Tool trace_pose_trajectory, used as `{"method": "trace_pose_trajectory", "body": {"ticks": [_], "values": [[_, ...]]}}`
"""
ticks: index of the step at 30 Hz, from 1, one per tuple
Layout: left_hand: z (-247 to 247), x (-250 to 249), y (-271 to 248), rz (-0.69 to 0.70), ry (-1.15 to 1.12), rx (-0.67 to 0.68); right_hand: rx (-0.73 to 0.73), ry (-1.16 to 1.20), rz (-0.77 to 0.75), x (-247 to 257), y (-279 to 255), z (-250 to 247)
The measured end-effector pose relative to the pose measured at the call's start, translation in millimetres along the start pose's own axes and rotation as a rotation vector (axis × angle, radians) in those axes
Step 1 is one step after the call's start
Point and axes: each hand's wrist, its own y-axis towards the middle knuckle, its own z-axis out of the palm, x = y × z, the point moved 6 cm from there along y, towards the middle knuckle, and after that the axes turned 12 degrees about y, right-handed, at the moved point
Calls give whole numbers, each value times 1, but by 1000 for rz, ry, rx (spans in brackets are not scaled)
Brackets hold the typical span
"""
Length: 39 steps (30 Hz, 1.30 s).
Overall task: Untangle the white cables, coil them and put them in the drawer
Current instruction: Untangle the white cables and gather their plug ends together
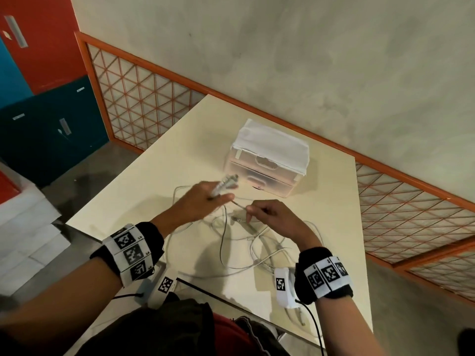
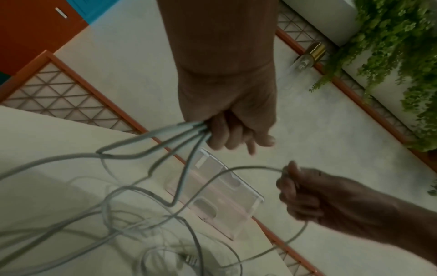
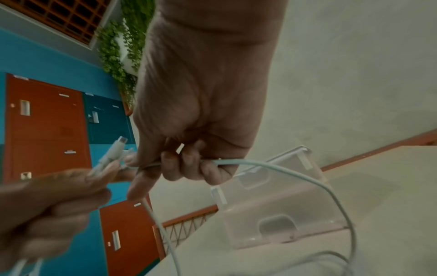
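Head view first, nearest the body: both wrists wear black bands with white marker tags, and between the forearms the white cables (image 1: 246, 242) lie in a loose tangle on the cream table (image 1: 144, 191), loops crossing one another just under the hands; the right hand (image 1: 272, 214) is held above that tangle with its fingers curled, pinching one strand so that the cable runs out both sides of the fist, one part arching toward the table and one hanging from the forefinger side, as the right wrist view shows (image 3: 196, 130); just beside it, the left hand (image 1: 198, 204) grips several cable ends bunched together, their connector ends (image 1: 226, 182) poking up past the fingers and blurred; from the left wrist view three or four strands fan out from under the closed left fingers (image 2: 220, 134) and drop toward the heap; the two hands are near each other but not touching; beyond them, apart from the cables, stands the translucent drawer unit (image 1: 267, 163) with a white top, its two drawers both closed; behind the table runs an orange-framed lattice panel (image 1: 144, 98) along a pale wall, with red and teal lockers (image 1: 46, 124) off to the left.
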Motion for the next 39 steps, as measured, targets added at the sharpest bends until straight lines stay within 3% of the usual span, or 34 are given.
{"method": "trace_pose_trajectory", "body": {"ticks": [2,4,8,11,15,18,21,25,28,34,37,39], "values": [[22,0,-3,50,41,244,-4,-9,-27,10,4,-2],[29,3,-5,47,118,340,-16,-20,-25,10,4,-7],[5,17,3,-11,390,250,-49,-178,156,-26,-5,-23],[-11,40,7,-133,535,257,-76,-285,319,-62,-20,-39],[-7,62,-3,-252,484,474,-67,-310,464,-103,-39,-43],[9,60,-20,-300,436,679,35,-353,522,-123,-44,-28],[18,58,-29,-339,360,778,118,-405,504,-132,-38,-9],[21,55,-24,-369,110,706,-117,-320,292,-122,-13,-1],[13,47,-17,-344,41,589,-65,-343,187,-123,6,19],[1,34,-8,-264,-36,418,24,-570,188,-130,25,32],[0,29,-6,-257,-60,381,-77,-541,210,-112,34,14],[0,23,-3,-236,-71,348,-183,-389,109,-88,40,-7]]}}
